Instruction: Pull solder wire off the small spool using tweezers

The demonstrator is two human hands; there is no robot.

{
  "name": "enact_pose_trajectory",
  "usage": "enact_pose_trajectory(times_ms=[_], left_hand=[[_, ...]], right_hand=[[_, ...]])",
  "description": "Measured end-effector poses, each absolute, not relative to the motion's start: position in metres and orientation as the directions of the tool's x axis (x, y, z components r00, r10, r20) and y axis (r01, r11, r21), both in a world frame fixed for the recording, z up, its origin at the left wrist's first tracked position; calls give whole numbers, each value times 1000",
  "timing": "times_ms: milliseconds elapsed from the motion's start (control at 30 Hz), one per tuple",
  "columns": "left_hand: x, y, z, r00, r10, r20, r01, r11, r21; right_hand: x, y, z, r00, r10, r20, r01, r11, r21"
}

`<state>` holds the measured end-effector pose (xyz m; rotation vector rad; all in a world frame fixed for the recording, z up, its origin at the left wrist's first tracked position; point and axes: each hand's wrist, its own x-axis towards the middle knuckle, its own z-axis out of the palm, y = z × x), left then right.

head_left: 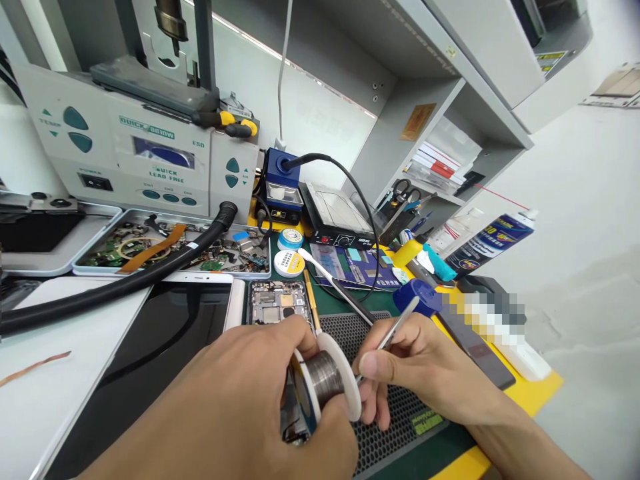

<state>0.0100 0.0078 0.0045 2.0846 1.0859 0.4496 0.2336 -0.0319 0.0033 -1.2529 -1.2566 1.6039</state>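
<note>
My left hand (260, 393) is closed around a white-flanged spool of solder wire (326, 375), thumb below and fingers over the top. Grey wire is wound on its core. My right hand (400, 363) pinches slim silver tweezers (397, 325) between thumb and fingers, slanting down toward the spool. Their lower end is close against the spool's right flange; I cannot tell whether it touches. Beneath both hands lies a black perforated mat (400, 407). Just beyond the left hand is an opened phone (278, 300) with its board exposed, partly hidden by the fingers.
A rework station (165, 157) stands at the back left, its black hose (125, 290) crossing a tray of circuit boards (240, 261). A large dark-screened tablet (135, 373) lies at left. Round tins (289, 263), a soldering iron (340, 287) and a blue cap (417, 297) sit beyond the mat.
</note>
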Motion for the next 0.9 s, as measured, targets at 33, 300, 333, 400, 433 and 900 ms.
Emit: enact_pose_trajectory(times_ms=[33,300,333,400,433,900], left_hand=[[10,8,4,585,811,-20,557,-384,736],[10,8,4,585,809,-64,548,-335,766],[10,8,3,583,810,-68,547,-329,770],[10,7,2,572,818,-61,546,-325,773],[10,7,1,566,823,-56,546,-323,773],[15,10,-23,523,834,174,429,-435,792]], right_hand=[[234,-32,3,-258,933,-252,21,-256,-967],[235,-31,4,-275,923,-268,-16,-284,-959],[235,-31,4,-277,922,-271,-21,-288,-958],[235,-30,4,-275,922,-274,-24,-291,-956],[235,-30,4,-273,922,-274,-24,-291,-956],[234,-31,8,-254,926,-279,33,-280,-960]])
